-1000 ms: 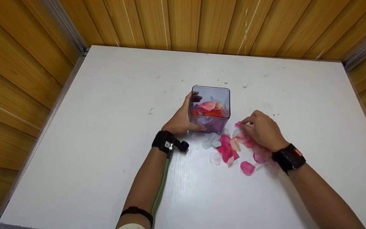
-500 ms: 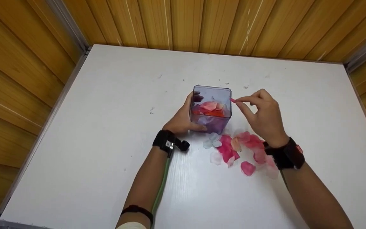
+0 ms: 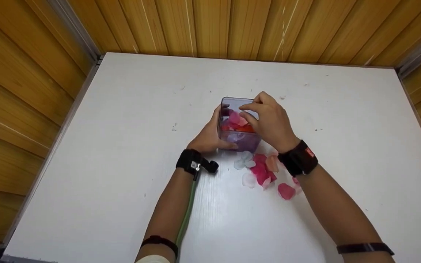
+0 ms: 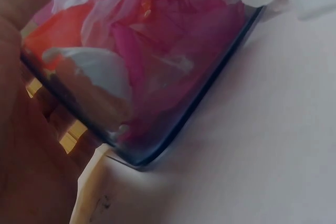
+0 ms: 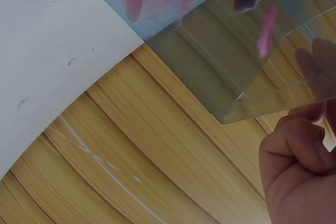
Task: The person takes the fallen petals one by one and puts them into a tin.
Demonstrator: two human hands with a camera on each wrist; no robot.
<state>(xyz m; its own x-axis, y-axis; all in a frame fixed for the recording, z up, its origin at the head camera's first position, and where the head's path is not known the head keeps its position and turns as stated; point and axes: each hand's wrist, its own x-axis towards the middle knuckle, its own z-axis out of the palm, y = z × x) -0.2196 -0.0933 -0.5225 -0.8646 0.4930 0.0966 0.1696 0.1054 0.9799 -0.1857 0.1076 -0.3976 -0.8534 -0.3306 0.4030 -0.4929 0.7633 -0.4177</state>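
A clear, bluish square plastic box (image 3: 239,141) stands upright on the white table, partly filled with pink, red and orange artificial flower petals (image 4: 173,51). My left hand (image 3: 207,138) grips it from the left, thumb along the near wall and fingers behind. Over the right side of the rim is my right hand (image 3: 274,122), its thumb and index fingertips parted above the opening. A bright pink petal (image 5: 266,32) is inside the box, apart from those fingertips in the right wrist view. The right hand hides part of the box's right side.
Loose petals (image 3: 261,170) in pink, peach and white lie in front of the box, some under the right wrist. A single pink petal (image 3: 286,191) lies nearer the table's front. Wood-patterned panels (image 3: 210,29) wall the table (image 3: 141,91) at the back and sides.
My right hand picked a pink petal off the table, carried it up and left to the box's opening, and let it go inside. The left hand and box stayed in place.
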